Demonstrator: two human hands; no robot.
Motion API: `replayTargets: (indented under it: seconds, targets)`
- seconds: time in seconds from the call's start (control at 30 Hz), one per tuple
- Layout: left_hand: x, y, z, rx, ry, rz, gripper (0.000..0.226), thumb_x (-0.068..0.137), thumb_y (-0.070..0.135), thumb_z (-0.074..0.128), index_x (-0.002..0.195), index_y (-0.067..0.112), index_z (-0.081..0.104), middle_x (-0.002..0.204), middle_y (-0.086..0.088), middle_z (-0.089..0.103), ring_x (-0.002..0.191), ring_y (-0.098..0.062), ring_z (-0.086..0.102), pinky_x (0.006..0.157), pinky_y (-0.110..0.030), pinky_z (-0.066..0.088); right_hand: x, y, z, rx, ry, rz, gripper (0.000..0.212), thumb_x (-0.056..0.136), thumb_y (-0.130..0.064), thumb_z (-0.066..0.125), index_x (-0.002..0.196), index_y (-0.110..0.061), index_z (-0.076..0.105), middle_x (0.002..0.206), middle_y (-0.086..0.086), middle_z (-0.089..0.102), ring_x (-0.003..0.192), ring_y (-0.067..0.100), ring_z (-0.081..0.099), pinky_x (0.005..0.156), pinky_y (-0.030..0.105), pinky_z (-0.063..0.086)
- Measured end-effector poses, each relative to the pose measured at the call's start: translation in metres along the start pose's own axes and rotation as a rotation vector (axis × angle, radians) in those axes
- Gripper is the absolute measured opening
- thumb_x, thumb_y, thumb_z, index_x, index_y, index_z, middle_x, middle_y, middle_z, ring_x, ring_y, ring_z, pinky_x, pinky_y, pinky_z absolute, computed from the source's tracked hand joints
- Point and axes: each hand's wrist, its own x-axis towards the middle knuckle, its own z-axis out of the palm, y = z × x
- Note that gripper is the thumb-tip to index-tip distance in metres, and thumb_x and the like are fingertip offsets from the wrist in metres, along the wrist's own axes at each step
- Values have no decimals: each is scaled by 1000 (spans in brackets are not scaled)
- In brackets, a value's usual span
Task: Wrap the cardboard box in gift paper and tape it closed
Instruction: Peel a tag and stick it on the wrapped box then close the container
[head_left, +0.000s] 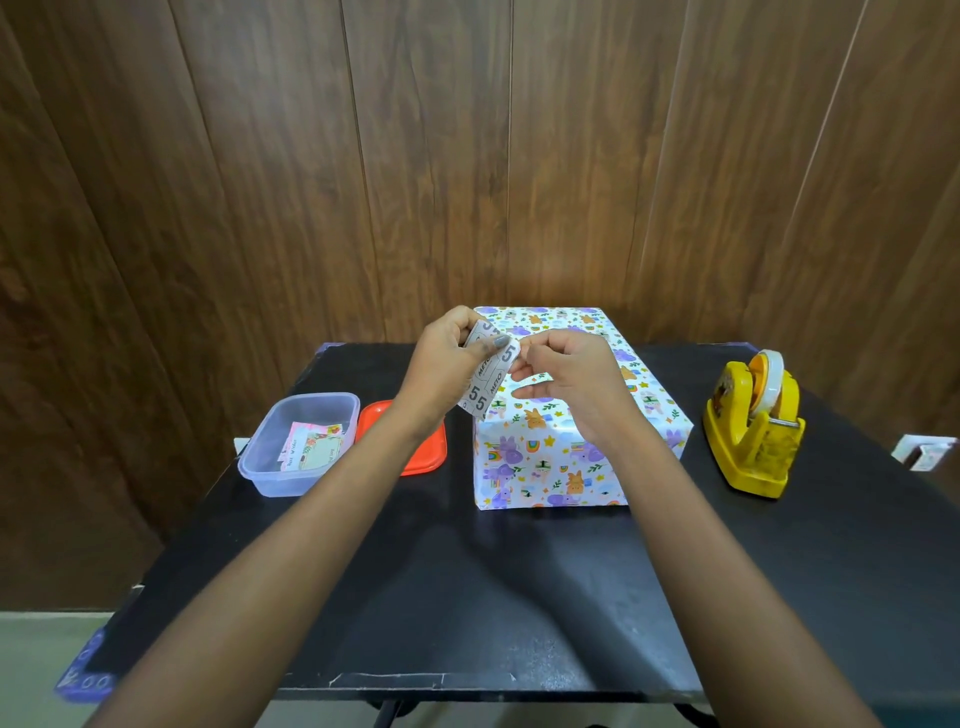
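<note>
Pinches a white paper strip (487, 382) printed with grey 5s in the left grip (445, 359), and nips the strip's right edge between thumb and forefinger of the right grip (567, 375). Holds both just above the upper left part of the rectangular box wrapped in white animal-print gift paper (550, 460), at frame centre on the black counter (467, 571), with a yellow tape dispenser (754, 434) to its right.
</note>
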Motion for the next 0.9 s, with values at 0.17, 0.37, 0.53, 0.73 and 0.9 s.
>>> replayTargets:
  seconds: [0.17, 0.37, 0.53, 0.73, 0.9]
  targets:
    - [-2, 0, -1, -68, -8, -11, 15, 87, 11, 64, 77, 12, 53, 75, -3, 63, 66, -12, 59, 59, -24, 46, -3, -1, -5, 126, -36, 44, 12, 89, -7, 61, 78, -3, 65, 70, 7, 64, 63, 12, 63, 56, 25, 57]
    - [-3, 1, -5, -73, -39, -22, 15, 87, 11, 64, 78, 13, 52, 76, -4, 64, 65, -12, 60, 57, -22, 46, -2, -2, -6, 79, -38, 32, 12, 88, -5, 61, 77, -5, 66, 68, 4, 67, 62, 8, 64, 58, 26, 58]
    - [-2, -1, -6, -53, -28, -17, 15, 86, 11, 65, 78, 12, 52, 75, -4, 63, 64, -12, 60, 56, -22, 45, -1, -1, -4, -61, -22, -4, 10, 87, -5, 63, 77, -7, 66, 69, 2, 66, 60, 4, 62, 60, 25, 57]
    - [-1, -1, -6, -34, -30, -17, 16, 86, 11, 65, 77, 13, 51, 74, -3, 62, 64, -13, 59, 57, -22, 44, 0, 0, -2, -130, -23, -32, 17, 90, -2, 58, 75, -8, 65, 69, 2, 66, 58, 1, 62, 60, 23, 57]
    - [-1, -1, -7, -40, -39, -21, 16, 86, 11, 65, 77, 13, 52, 74, -3, 62, 64, -13, 58, 57, -22, 44, -1, 1, -3, -62, -42, -11, 15, 90, -4, 58, 78, -6, 66, 69, 3, 67, 61, 5, 64, 63, 27, 58]
